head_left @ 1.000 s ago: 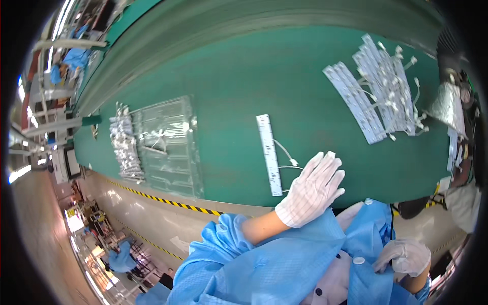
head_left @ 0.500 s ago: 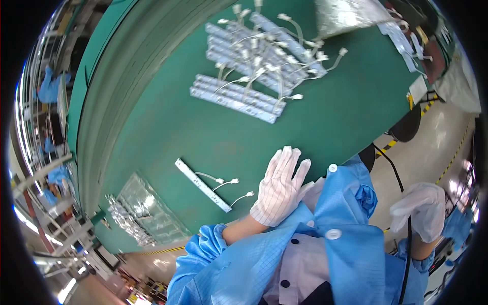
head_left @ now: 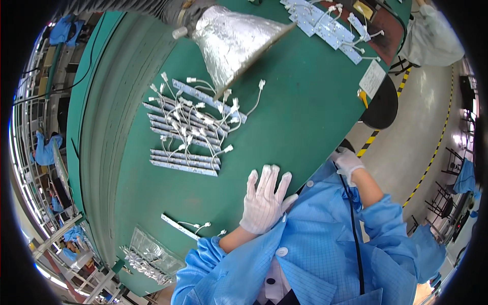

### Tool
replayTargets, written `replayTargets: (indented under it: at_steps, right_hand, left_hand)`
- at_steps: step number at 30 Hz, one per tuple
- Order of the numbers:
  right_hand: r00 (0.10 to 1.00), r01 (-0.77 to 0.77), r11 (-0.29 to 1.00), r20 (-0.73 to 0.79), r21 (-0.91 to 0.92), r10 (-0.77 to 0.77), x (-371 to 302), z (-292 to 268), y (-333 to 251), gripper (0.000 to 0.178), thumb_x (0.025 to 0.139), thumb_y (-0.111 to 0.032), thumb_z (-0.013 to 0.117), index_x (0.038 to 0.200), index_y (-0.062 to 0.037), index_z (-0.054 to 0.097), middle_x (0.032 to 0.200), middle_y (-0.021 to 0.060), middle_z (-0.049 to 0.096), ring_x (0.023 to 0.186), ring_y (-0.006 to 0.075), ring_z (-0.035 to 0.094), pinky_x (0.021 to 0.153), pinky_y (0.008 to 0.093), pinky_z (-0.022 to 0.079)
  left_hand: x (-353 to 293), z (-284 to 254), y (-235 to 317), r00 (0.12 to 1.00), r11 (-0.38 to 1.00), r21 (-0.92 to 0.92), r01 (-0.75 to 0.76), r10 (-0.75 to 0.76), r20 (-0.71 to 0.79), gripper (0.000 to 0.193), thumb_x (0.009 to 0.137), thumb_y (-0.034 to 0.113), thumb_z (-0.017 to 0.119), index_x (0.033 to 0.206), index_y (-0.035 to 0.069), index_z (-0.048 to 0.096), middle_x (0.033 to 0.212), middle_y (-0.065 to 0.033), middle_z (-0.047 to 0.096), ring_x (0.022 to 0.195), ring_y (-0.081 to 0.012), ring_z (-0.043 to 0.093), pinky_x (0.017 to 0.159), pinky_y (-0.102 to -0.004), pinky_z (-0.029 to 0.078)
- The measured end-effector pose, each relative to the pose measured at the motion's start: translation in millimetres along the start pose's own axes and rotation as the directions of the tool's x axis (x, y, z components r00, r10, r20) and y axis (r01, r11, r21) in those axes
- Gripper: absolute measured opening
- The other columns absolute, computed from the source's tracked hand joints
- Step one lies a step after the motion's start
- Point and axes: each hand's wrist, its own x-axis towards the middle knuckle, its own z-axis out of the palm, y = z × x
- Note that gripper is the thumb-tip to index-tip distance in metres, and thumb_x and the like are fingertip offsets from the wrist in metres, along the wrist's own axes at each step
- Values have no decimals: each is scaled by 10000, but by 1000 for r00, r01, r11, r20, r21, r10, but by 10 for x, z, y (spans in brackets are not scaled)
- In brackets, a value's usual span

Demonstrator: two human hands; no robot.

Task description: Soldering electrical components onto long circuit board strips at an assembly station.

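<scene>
My left hand (head_left: 265, 201), in a white striped glove, lies palm down on the green table (head_left: 284, 127) with its fingers spread and nothing in it. My right hand (head_left: 348, 162), also gloved, is at the table's near right edge. Its fingers are curled and partly hidden, so what they hold, if anything, cannot be made out. Left of my left hand lies a single narrow LED strip (head_left: 179, 225) with white-plugged leads. Farther off, several LED strips lie in a row (head_left: 185, 168), with a larger group of strips (head_left: 178, 124) behind, their leads tangled on top.
A foil-covered hood (head_left: 229, 40) on a ribbed duct hangs over the far strips. More LED boards (head_left: 325, 28) lie at the far right, near a white card (head_left: 372, 79). A clear bag (head_left: 157, 249) is at the near left. A black stool (head_left: 381, 104) and cable (head_left: 356, 244) are at right.
My right hand has come in from the far right to the table edge. My view has shifted, so the strips sit farther left and lower. My left hand stays flat, its fingers wider apart.
</scene>
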Motion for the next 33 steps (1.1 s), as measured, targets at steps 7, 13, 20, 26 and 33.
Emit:
replayTargets:
  at_steps: [7, 13, 20, 26, 33]
  right_hand:
    - [998, 62, 997, -2, -50, -62, 792, -134, -140, 579, 861, -494, 603, 1136, 13, 557, 1027, 189, 600, 827, 243, 637, 764, 351, 514]
    - [998, 62, 995, 4, 80, -63, 1282, -752, -273, 467, 895, -444, 572, 994, 12, 584, 884, 150, 596, 740, 226, 624, 689, 351, 507]
    - [985, 87, 985, 132, 150, -107, 1912, -1147, 444, 419, 934, -385, 536, 827, 12, 616, 718, 105, 590, 639, 207, 610, 602, 352, 500]
    - [662, 749, 651, -161, 124, -732, 2170, -1001, 1096, 395, 935, -398, 537, 865, -21, 636, 705, 43, 602, 604, 140, 505, 563, 286, 406]
    - [827, 453, 736, 70, 504, -557, 1704, -1232, 1171, 561, 944, -524, 484, 969, -10, 706, 551, 71, 553, 495, 108, 532, 478, 235, 417]
  left_hand:
    - [110, -81, 51, 998, 989, 146, 13, -23, 66, 540, 817, 521, 620, 1165, 110, 578, 1173, -139, 553, 1143, -270, 507, 966, -502, 358]
    - [155, -85, 68, 988, 982, 184, 38, -64, 139, 482, 798, 483, 601, 1100, 107, 597, 1087, -133, 545, 1081, -266, 523, 913, -522, 392]
    - [134, 78, 152, 984, 964, 250, 89, -124, 126, 580, 624, 508, 711, 962, 59, 573, 1002, -224, 519, 991, -413, 534, 914, -581, 354]
    - [239, 311, 491, 988, 927, 375, 20, 40, -151, 436, 665, 321, 736, 930, 13, 579, 1098, -253, 540, 995, -440, 546, 883, -582, 414]
    - [897, 926, 1230, 987, 995, 10, -101, 101, -123, 396, 818, 52, 652, 1200, 9, 559, 994, -124, 668, 924, -311, 646, 810, -441, 504]
